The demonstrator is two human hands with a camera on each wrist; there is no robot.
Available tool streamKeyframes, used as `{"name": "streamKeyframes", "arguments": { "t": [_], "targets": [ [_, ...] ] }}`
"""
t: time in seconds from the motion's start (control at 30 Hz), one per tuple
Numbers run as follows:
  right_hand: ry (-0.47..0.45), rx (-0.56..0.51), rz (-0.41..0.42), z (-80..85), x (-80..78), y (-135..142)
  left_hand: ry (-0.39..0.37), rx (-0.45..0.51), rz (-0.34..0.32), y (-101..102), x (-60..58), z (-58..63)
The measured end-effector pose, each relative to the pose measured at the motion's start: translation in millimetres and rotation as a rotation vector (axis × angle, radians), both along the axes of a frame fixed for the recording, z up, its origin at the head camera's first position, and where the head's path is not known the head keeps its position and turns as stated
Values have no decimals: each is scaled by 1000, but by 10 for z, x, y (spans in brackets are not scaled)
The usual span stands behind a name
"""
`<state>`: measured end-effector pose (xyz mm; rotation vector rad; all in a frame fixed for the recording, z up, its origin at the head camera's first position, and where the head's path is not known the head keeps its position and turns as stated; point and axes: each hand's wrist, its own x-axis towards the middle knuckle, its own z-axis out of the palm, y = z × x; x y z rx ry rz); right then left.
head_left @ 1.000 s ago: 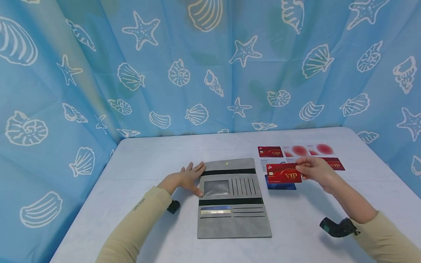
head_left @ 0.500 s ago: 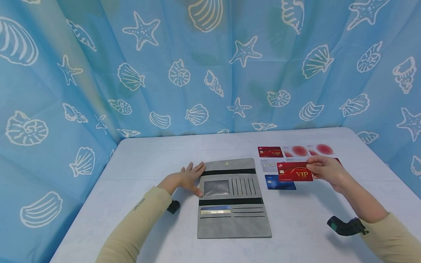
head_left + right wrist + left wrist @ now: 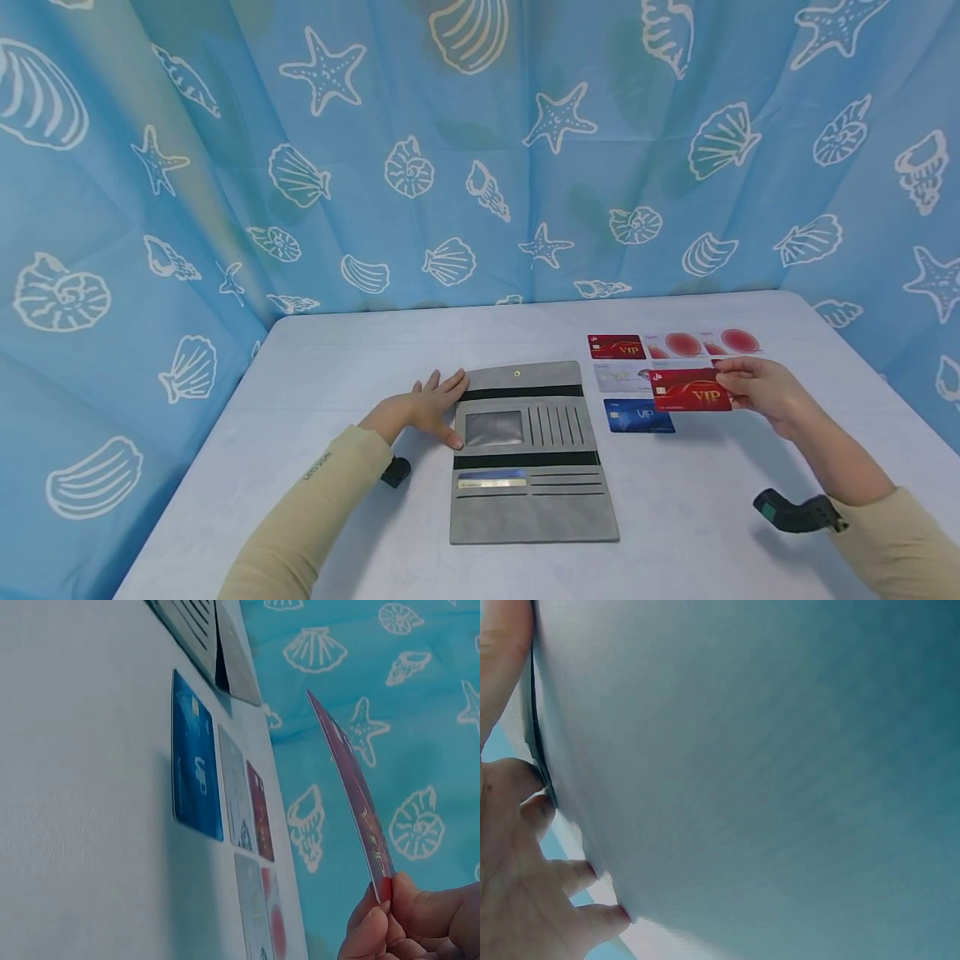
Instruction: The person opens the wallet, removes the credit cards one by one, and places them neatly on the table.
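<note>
An unfolded grey wallet lies flat on the table, its card slots facing up. Two cards poke out of a slot in its lower left part. My left hand rests with spread fingers against the wallet's left edge; in the left wrist view its fingertips touch the table. Between thumb and fingers, my right hand pinches a red VIP card by its right end. The right wrist view has that red card raised off the table. It partly covers the laid-out cards in the head view.
Right of the wallet lie rows of cards: a blue VIP card, a pale VIP card, a red VIP card and white cards with red circles. A blue shell-patterned curtain hangs behind the white table.
My right hand has moved right with the red card, away from the wallet, uncovering more of the blue and pale cards. My left hand has stayed put.
</note>
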<state>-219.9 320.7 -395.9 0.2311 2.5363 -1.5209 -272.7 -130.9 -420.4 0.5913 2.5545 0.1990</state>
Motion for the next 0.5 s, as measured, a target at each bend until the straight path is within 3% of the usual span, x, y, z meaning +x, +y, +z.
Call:
{"name": "streamKeyframes", "arguments": {
  "t": [0.5],
  "targets": [
    [-33, 26, -66, -175, -43, 168, -8, 9, -2, -7, 15, 17]
  ]
}}
